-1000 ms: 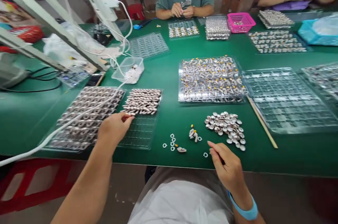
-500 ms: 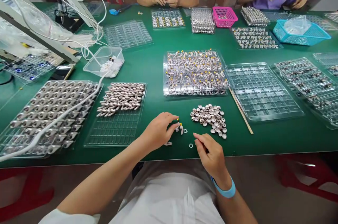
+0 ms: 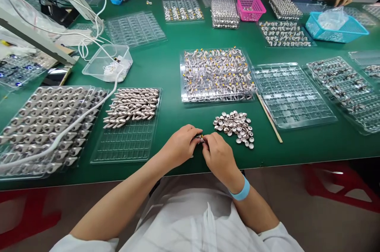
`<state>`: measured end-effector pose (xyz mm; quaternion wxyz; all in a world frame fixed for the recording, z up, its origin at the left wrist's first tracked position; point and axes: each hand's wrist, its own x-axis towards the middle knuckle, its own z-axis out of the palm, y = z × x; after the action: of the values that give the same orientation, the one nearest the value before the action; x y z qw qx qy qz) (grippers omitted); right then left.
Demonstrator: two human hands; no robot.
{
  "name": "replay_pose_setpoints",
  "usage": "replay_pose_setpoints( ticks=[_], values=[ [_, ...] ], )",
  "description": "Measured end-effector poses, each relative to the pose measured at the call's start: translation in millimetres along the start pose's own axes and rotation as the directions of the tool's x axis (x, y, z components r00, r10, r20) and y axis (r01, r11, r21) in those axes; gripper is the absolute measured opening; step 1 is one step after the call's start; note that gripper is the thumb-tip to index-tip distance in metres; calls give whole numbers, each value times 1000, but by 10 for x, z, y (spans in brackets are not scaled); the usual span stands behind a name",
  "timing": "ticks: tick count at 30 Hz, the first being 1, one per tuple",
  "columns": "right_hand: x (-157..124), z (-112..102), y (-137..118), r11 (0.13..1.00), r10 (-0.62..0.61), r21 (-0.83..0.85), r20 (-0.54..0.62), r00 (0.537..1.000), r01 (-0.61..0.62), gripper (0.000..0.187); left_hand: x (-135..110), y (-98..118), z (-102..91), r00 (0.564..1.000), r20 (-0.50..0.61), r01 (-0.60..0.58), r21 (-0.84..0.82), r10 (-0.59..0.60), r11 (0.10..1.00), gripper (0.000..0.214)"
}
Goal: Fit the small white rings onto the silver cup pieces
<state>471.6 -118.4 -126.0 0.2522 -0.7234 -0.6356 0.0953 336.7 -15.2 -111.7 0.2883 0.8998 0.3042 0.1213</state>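
Our two hands meet over the near edge of the counter (image 3: pixel 166 66), about midway along it. The left hand (image 3: pixel 181 145) and the right hand (image 3: pixel 218 157) both have their fingers closed in a pinch on one small part (image 3: pixel 202 138). A speck of yellow shows on it, but the fingertips hide the rest, so we cannot tell its shape. We judge the step in hand to be fine work on this one piece, held just above the green surface. That calls for a steady pinch from both sides, since so small a piece would slip easily.

Just to the right of the hands lies a loose heap of metal caps (image 3: pixel 234 127), near the right hand but not touching it. To the left sits a half-filled clear tray (image 3: pixel 127 125). Beyond the heap, toward the middle of the counter, is a tray of yellow-tipped parts (image 3: pixel 216 74), with a thin wooden stick (image 3: pixel 268 115) beside it. Other people's hands work at the far edge.
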Motion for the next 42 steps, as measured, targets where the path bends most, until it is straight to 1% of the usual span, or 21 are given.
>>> replay_pose_setpoints(
  ticks=[3, 6, 8, 9, 10, 11, 12, 14, 15, 16, 18, 19, 21, 23, 25, 28, 30, 33, 37, 39, 42],
  values=[
    [-82, -44, 50, 991, 33, 134, -68, 997, -24, 15, -15, 6, -1, 1000, -7, 8, 4, -8, 1000, 28],
    [-207, -150, 83, 923, 122, 380, -136, 983, -62, 13, -73, 81, -24, 995, -100, 1, -49, -6, 999, 27],
    [-299, -221, 97, 843, 183, 532, -149, 972, -77, 11, -133, 176, -49, 993, -111, 8, -195, -30, 981, 27],
    [-342, -248, 103, 808, 201, 585, -155, 967, -74, 11, -163, 231, -61, 996, -64, 36, -315, -59, 949, 27],
    [-382, -267, 109, 783, 208, 619, -165, 964, -63, 12, -190, 287, -71, 995, 17, 93, -455, -96, 886, 28],
    [-416, -278, 115, 770, 205, 636, -186, 961, -41, 14, -211, 339, -76, 985, 119, 171, -593, -124, 787, 29],
    [-444, -283, 121, 769, 193, 640, -211, 958, -14, 16, -225, 384, -76, 965, 223, 258, -704, -139, 662, 30],
    [-480, -278, 132, 784, 153, 619, -263, 952, 45, 21, -232, 446, -58, 917, 371, 397, -825, -144, 402, 31],
    [-488, -271, 137, 795, 128, 602, -285, 950, 74, 24, -228, 461, -41, 899, 411, 437, -848, -150, 299, 30],
    [-492, -264, 141, 806, 101, 582, -305, 947, 102, 27, -221, 469, -20, 885, 437, 463, -858, -160, 220, 29],
    [-492, -247, 149, 829, 50, 538, -340, 939, 151, 32, -205, 469, 25, 863, 470, 493, -863, -184, 109, 28],
    [-492, -239, 154, 840, 27, 514, -357, 934, 172, 34, -200, 465, 44, 855, 480, 501, -862, -195, 74, 28],
    [-497, -222, 164, 857, 0, 476, -384, 924, 198, 37, -195, 461, 67, 850, 477, 498, -866, -222, 46, 26],
    [-511, -211, 172, 849, -3, 486, -384, 923, 205, 40, -199, 466, 65, 861, 447, 478, -874, -243, 88, 23],
    [-525, -215, 174, 801, 8, 564, -343, 939, 199, 43, -209, 482, 44, 879, 400, 451, -875, -260, 179, 20],
    [-518, -261, 166, 687, -4, 707, -230, 973, 169, 55, -232, 528, 0, 910, 311, 397, -842, -273, 365, 14],
    [-487, -310, 160, 645, -44, 749, -163, 986, 153, 61, -252, 567, -19, 933, 251, 351, -795, -257, 496, 10],
    [-427, -377, 156, 668, -90, 730, -117, 989, 147, 52, -287, 612, -19, 966, 152, 251, -731, -207, 634, 10],
    [-399, -403, 147, 722, -40, 683, -120, 992, 111, 30, -330, 619, 24, 991, -53, 65, -612, -123, 788, 12],
    [-414, -384, 133, 742, 2, 666, -125, 992, 83, 23, -338, 612, 56, 986, -159, -32, -514, -58, 857, 12],
    [-441, -340, 100, 776, 50, 628, -160, 986, 62, 20, -333, 611, 105, 957, -287, -151, -387, 37, 910, 11]
  ],
)
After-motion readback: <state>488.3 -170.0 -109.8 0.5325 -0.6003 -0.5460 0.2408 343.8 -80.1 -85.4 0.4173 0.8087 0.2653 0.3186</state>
